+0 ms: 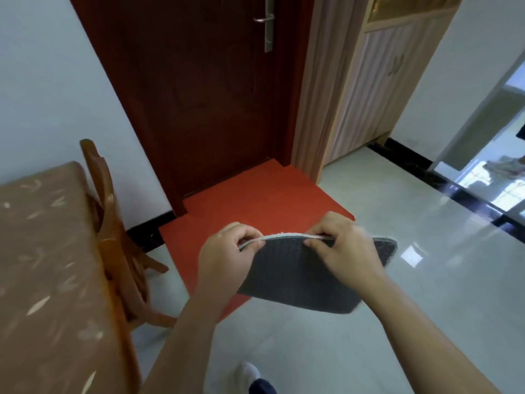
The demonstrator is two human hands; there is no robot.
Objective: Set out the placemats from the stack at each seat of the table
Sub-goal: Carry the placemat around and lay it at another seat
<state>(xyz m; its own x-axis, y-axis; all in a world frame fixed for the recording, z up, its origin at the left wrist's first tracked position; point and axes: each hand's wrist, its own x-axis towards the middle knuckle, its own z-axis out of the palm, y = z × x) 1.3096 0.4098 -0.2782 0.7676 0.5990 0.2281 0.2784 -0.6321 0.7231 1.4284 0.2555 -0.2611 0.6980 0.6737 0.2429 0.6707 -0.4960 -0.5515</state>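
Observation:
I hold a dark grey placemat stack with a pale top edge in the air in front of me, above the floor. My left hand pinches its upper left edge. My right hand pinches the upper edge further right, its fingers curled over the rim. The mat hangs tilted, its dark underside toward me. The table, covered with a brown leaf-patterned cloth, stands at the left, apart from the mat.
A wooden chair is pushed against the table's near side. A red doormat lies before a dark red door. A light wooden cabinet stands to the right. Glossy pale tiles cover the floor.

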